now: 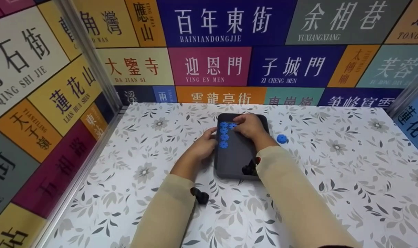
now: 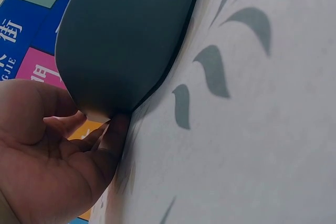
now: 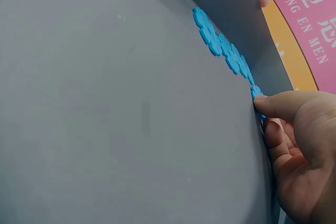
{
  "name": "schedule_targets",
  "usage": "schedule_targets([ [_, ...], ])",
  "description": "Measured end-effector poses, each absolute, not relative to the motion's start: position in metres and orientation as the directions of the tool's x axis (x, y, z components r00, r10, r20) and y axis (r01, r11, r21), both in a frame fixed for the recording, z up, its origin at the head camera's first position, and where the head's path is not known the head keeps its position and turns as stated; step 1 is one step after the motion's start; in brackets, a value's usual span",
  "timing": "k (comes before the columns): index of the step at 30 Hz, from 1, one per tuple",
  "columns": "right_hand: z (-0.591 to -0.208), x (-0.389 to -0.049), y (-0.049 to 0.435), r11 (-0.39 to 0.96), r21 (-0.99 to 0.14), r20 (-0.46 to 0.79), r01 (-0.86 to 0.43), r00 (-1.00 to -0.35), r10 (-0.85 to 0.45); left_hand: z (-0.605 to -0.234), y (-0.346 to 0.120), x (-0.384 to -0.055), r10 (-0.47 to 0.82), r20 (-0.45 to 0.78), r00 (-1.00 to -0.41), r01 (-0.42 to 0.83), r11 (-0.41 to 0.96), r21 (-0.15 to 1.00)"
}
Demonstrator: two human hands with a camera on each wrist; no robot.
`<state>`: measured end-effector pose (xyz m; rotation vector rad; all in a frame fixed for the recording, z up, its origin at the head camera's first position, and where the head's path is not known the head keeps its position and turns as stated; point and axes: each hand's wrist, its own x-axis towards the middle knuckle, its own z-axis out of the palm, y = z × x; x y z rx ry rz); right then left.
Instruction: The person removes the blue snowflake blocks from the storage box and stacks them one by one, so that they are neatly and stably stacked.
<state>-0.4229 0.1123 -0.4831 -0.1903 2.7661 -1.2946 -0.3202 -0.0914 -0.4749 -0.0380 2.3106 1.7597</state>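
A dark grey rectangular tray lies on the table. Inside it, several blue flower-shaped plastic discs form a column along the left side. Near the top of that column, my right hand pinches another blue flower-shaped disc between thumb and fingers, close to the tray's far wall. My left hand grips the tray's left edge, its fingers at the rim in the left wrist view, where the wall hides part of them. On the tabletop, just right of the tray, sits a loose blue disc.
White cloth with grey leaves and flowers covers the table. Panels of coloured street-name signs stand behind the table and at both sides. Small black devices are worn at both sleeve cuffs.
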Motion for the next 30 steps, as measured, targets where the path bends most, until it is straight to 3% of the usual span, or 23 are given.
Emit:
schedule_targets([
  [17,-0.484,-0.421,0.114,0.631,-0.768,-0.001,-0.104,-0.986,-0.164,-0.474,-0.092,-0.32,0.13,-0.202,-0.971,-0.16,0.278,0.947],
  [30,-0.471,-0.417,0.103,0.376,-0.914,0.114,-0.151,-0.986,-0.119,-0.475,-0.093,-0.321,0.145,-0.19,-0.971,-0.141,0.294,0.945],
])
